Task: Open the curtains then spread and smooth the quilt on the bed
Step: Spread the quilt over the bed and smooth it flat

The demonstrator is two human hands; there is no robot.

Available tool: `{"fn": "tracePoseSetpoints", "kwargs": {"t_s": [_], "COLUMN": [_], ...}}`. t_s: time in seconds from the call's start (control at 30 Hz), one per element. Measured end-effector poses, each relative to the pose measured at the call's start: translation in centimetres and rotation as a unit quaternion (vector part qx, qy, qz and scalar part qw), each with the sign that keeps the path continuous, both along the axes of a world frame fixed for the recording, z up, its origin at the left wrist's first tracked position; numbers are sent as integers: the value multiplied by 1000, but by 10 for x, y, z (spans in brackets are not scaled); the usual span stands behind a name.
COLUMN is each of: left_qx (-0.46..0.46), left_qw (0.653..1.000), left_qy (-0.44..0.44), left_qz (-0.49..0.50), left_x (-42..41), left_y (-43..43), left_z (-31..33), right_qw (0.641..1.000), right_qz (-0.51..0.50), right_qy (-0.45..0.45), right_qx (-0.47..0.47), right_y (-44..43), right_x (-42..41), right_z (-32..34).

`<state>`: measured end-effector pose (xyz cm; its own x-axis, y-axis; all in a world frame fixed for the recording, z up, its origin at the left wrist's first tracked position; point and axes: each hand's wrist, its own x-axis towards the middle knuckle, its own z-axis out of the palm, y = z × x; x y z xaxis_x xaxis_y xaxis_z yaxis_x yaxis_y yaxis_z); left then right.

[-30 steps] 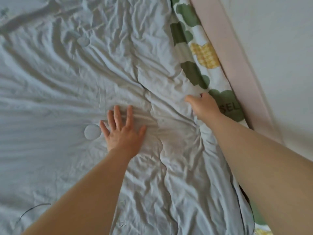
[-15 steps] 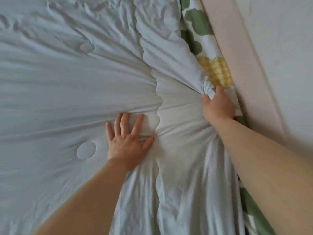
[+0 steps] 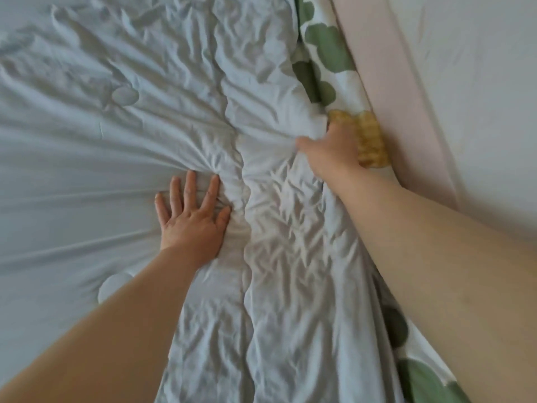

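The quilt (image 3: 145, 141) is spread over the bed but is judged far from smooth, being pinned under the flat, released left hand (image 3: 191, 225) while its wall-side edge is clutched by the right hand (image 3: 334, 152); curtains are unseen.

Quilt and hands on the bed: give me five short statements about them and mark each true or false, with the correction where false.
1. The left hand lies flat on the quilt with fingers spread. True.
2. The right hand rests open and flat on the wall. False: it is closed on a bunch of the quilt's edge, beside the patterned sheet.
3. The quilt is pale and plain-coloured. True.
4. The quilt is smooth all over. False: it is creased between the hands and above them.
5. The patterned sheet shows red stripes. False: it has green blobs and a yellow patch on white.
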<state>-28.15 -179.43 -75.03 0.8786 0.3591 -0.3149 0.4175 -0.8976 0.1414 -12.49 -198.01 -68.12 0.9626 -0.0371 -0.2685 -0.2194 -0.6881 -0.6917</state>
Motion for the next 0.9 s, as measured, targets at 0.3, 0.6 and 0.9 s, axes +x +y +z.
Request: {"fn": "tracePoseSetpoints", "kwargs": {"t_s": [0.3,0.6,0.9], "left_qx": [24,15,60], "left_qw": [1000,992,998], "left_qy": [10,-128,-18], "left_qz": [-12,12,-19], "left_x": [16,46,133], "left_y": [-7,22,68], "left_z": [-12,7,-10], "right_qw": [958,885,876], "right_qz": [18,98,287], "right_qy": [-131,-248,-183], "right_qx": [-254,-381,-343], "right_y": [-44,-5,48], "right_x": [2,22,30], "right_z": [-43,-29,-85]}}
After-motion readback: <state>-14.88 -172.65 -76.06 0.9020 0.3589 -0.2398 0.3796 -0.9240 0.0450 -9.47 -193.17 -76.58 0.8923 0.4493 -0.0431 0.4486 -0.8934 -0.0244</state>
